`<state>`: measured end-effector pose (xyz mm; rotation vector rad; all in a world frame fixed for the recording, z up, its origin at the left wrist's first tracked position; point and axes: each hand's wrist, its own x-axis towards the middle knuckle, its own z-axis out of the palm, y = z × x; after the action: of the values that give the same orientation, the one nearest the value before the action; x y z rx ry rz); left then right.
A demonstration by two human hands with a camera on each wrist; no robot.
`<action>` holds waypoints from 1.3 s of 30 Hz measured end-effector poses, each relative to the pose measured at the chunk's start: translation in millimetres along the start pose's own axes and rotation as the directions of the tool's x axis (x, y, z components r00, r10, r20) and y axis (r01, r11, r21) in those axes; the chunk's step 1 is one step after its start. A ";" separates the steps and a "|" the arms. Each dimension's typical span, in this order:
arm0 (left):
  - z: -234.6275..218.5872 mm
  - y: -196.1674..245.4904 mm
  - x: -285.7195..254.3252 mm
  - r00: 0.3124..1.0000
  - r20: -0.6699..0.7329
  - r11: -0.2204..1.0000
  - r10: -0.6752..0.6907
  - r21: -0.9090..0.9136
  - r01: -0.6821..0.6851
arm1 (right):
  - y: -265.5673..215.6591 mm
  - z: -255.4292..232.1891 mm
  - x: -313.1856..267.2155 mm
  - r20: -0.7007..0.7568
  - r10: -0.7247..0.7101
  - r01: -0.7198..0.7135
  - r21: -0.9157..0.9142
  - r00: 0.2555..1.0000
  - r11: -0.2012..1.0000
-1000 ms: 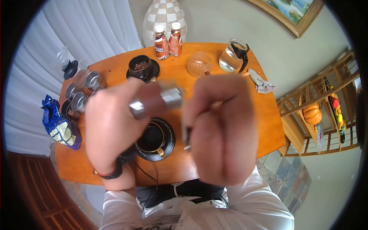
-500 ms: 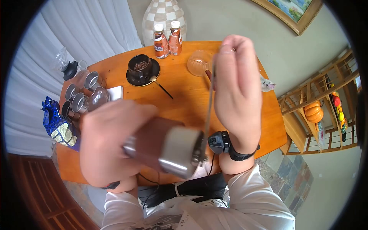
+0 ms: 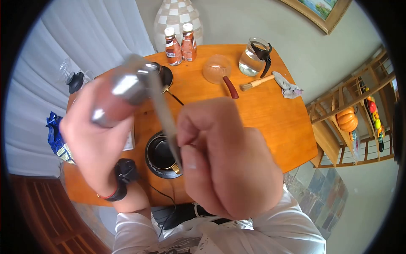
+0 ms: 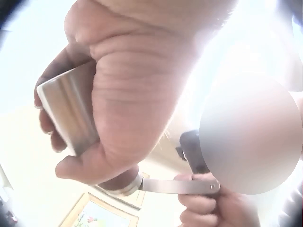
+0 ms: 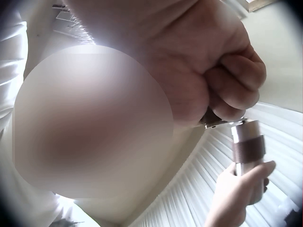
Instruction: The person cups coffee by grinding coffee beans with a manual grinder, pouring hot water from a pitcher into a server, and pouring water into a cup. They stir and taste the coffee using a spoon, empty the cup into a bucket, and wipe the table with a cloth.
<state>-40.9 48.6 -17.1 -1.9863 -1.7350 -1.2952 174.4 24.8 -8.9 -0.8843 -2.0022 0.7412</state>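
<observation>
In the head view my left hand (image 3: pixel 99 144) grips a metal hand coffee grinder (image 3: pixel 120 95) with a brown sleeve, raised above the table and tilted. Its flat crank arm (image 3: pixel 163 112) runs from the top toward my right hand (image 3: pixel 228 161). There the fingers curl tightly round the crank's end; the knob is mostly hidden inside them. The left wrist view shows the thumb and fingers wrapped round the silver grinder body (image 4: pixel 71 111). Below both hands a black cup (image 3: pixel 160 153) with a gold handle stands on its saucer (image 3: pixel 165 173).
At the back stand two bottles (image 3: pixel 173 48), a round glass vessel with a brown handle (image 3: pixel 230 87) and a water jug (image 3: pixel 251 63). A brush (image 3: pixel 256 83) and cloth (image 3: pixel 287 86) lie at right. A blue bag (image 3: pixel 53 127) stands left, and a thin spoon (image 3: pixel 174 97) lies behind the hands.
The crank has swung round with my right hand, which went up and away, then back low and close. The grinder has tipped and shifted up and left in the head view.
</observation>
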 end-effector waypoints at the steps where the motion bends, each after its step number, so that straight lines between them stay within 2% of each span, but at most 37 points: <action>1: -6.6 -2.7 -1.6 0.997 -0.067 0.999 -0.037 0.002 0.037 | 1.0 1.1 1.2 -0.009 0.005 -0.005 0.002 1.000 1.000; 3: -14.2 -5.3 -7.2 0.979 -0.152 0.988 -0.133 -0.103 0.118 | 5.7 3.4 7.3 0.013 0.048 -0.048 -0.011 0.999 0.999; 5: -14.0 -9.7 -12.5 0.964 -0.224 0.968 -0.144 -0.235 0.090 | 10.6 3.5 11.3 -0.019 0.027 -0.028 -0.024 0.999 0.999; 6: -17.8 -15.1 -17.0 0.964 -0.225 0.968 -0.145 -0.234 0.091 | 13.2 3.6 13.7 -0.046 0.006 -0.008 -0.040 0.999 0.999; 7: -23.2 -22.5 -22.3 0.972 -0.227 0.977 -0.062 -0.211 0.013 | 17.3 4.1 17.0 -0.044 0.005 -0.007 -0.040 0.999 0.999; 8: -23.6 -27.6 -26.7 0.974 -0.227 0.980 0.021 -0.188 -0.065 | 23.2 5.0 21.2 -0.160 -0.007 -0.006 -0.078 0.987 0.997; 9: -6.9 -25.3 -31.1 0.950 -0.289 0.847 -0.120 -0.529 -0.053 | 29.0 5.6 25.5 -0.273 -0.023 -0.009 -0.117 0.962 0.993; 10: -15.9 -7.5 -23.7 0.990 -0.131 0.882 0.055 -0.459 -0.110 | 35.2 4.9 30.5 -0.273 -0.024 -0.009 -0.118 0.962 0.993; 11: -26.7 7.4 -16.0 0.975 0.045 0.900 0.216 -0.398 -0.181 | 41.0 3.7 35.7 -0.347 0.027 -0.031 -0.006 0.937 0.999; 12: -24.0 8.1 -12.6 0.976 0.043 0.899 0.216 -0.398 -0.181 | 43.4 2.7 38.0 -0.413 0.085 -0.044 0.109 0.907 0.993; 13: -19.6 7.1 -5.9 0.930 0.177 0.873 0.322 -0.435 -0.219 | 42.5 1.0 37.7 -0.411 0.083 -0.042 0.107 0.908 0.993; 14: -16.6 6.9 -1.7 0.855 0.302 0.844 0.421 -0.476 -0.248 | 40.8 -1.8 37.2 -0.434 0.086 -0.013 0.167 0.897 0.986; 15: -12.8 8.1 -3.2 0.827 0.393 0.870 0.403 -0.444 -0.213 | 38.6 -3.9 36.7 -0.456 0.091 0.017 0.228 0.886 0.974; 17: -4.6 13.6 -5.5 0.773 0.486 0.885 0.409 -0.419 -0.205 | 34.2 -3.3 33.7 -0.463 0.076 0.032 0.221 0.883 0.975; 18: -3.5 16.0 -6.8 0.774 0.483 0.884 0.408 -0.420 -0.204 | 33.2 -2.4 32.3 -0.419 0.023 0.067 0.197 0.907 0.978; 20: -1.9 19.5 -9.6 0.769 0.562 0.952 0.304 -0.198 -0.232 | 28.3 -1.5 29.4 -0.359 -0.054 0.122 0.168 0.932 0.978; 21: 0.6 18.5 -11.0 0.770 0.560 0.952 0.306 -0.201 -0.233 | 22.8 -3.8 26.5 -0.360 -0.055 0.121 0.164 0.931 0.979; 23: 6.0 15.4 -13.5 0.871 0.440 0.969 0.217 0.012 -0.247 | 12.8 -8.0 19.7 -0.139 -0.012 0.035 0.162 0.990 0.986; 24: 6.0 14.6 -12.2 0.872 0.440 0.969 0.217 0.012 -0.247 | 11.7 -6.0 16.1 -0.139 -0.013 0.035 0.162 0.990 0.986; 26: 6.2 11.4 -6.2 0.937 0.328 0.988 0.118 0.051 -0.143 | 11.6 -1.9 11.4 0.048 -0.235 0.230 0.089 0.971 0.969; 27: 6.2 9.4 -2.7 0.961 0.270 0.994 0.069 0.066 -0.090 | 10.5 -2.9 11.9 0.047 -0.235 0.230 0.089 0.971 0.969; 29: 4.9 4.8 1.9 0.988 0.153 0.997 -0.027 0.082 0.015 | 7.1 -5.5 12.3 0.247 -0.073 0.047 0.108 0.966 0.993; 30: 1.9 -1.1 3.0 0.991 0.132 0.998 -0.036 0.061 0.028 | 8.4 -5.6 13.0 0.262 0.015 -0.035 0.071 0.965 0.997; 31: 0.7 -3.7 3.8 0.991 0.133 0.998 -0.036 0.062 0.028 | 11.7 -6.1 13.5 0.262 0.015 -0.035 0.072 0.965 0.997; 33: -0.8 -6.5 5.4 1.000 -0.001 0.995 -0.029 0.096 0.029 | 20.2 -6.9 14.3 0.173 0.115 -0.130 0.077 0.978 0.988; 34: -2.2 -6.1 5.4 0.994 -0.039 0.993 -0.099 0.057 0.101 | 22.1 -5.8 15.3 0.140 0.091 -0.097 0.032 0.986 0.995; 35: -2.5 -5.1 4.5 0.994 -0.039 0.993 -0.099 0.056 0.101 | 24.3 -5.6 16.0 0.139 0.091 -0.097 0.031 0.986 0.995; 37: -3.1 -3.0 1.0 0.981 -0.160 0.994 -0.108 -0.050 0.101 | 29.1 -6.0 18.4 0.045 0.126 -0.123 -0.052 0.991 0.991; 38: -4.6 -4.3 -2.5 0.988 -0.139 0.992 -0.062 -0.119 0.046 | 31.3 -6.6 21.6 0.045 0.126 -0.123 -0.052 0.991 0.991; 39: -5.5 -1.2 -5.2 0.988 -0.139 0.992 -0.063 -0.119 0.046 | 33.8 -7.5 26.2 -0.045 0.162 -0.164 -0.038 0.986 0.986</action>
<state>-44.2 41.7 -18.0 -1.8648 -1.6946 -1.5482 180.2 66.7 -19.1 -1.0895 -1.9309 0.7682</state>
